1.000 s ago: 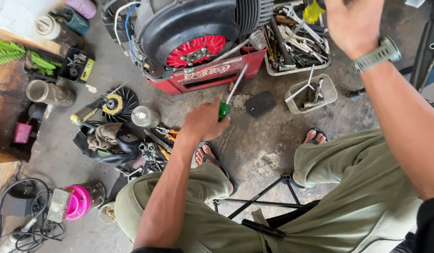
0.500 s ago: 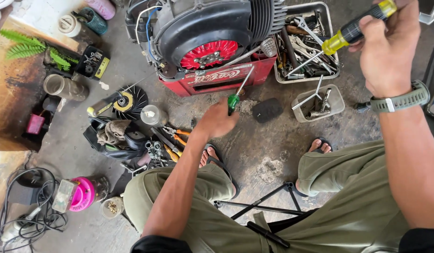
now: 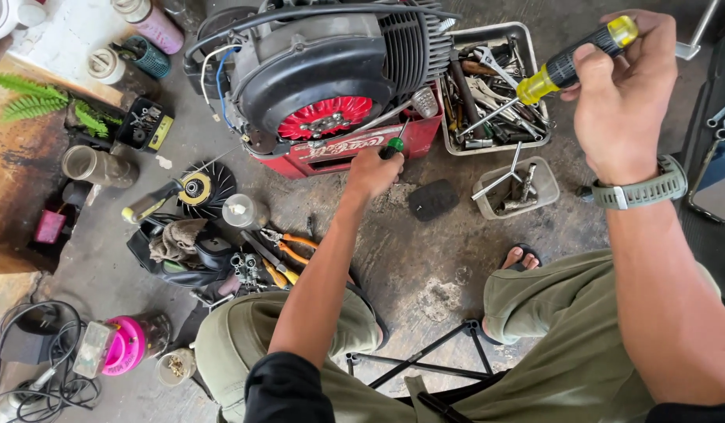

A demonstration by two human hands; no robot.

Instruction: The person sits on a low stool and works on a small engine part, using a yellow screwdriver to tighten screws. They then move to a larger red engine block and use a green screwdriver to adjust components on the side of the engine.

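Fingers of your left hand [image 3: 374, 171] are closed round the green handle of a small screwdriver [image 3: 394, 145], and its thin shaft runs up and to the right from your knuckles toward the engine [image 3: 331, 70]. The tip lies near the lower right of the casing, just right of the red fan [image 3: 327, 117] and above the red crate [image 3: 354, 147] that carries the engine; whether it touches metal you cannot tell, since the tip is too small to see.

Your right hand [image 3: 625, 98] is raised well clear of the work, its fingers wrapped round the yellow and black handle of a bigger screwdriver [image 3: 570, 61]. That tool's long axis slopes down and to the left: handle end high at the upper right, shaft pointing down over the tool tray [image 3: 535, 139] toward the engine's finned side. Its tip ends over the tray's clutter, apart from the engine.

So your left hand is much the nearer to the engine, almost against the crate's front, while your right hangs off to the engine's right, with the tray between. A smaller tub [image 3: 546, 188] of bits sits just below the tray, and a dark pad [image 3: 433, 200] lies on the floor beside your left wrist. Orange pliers [image 3: 288, 249] lie on the floor left of your forearm.
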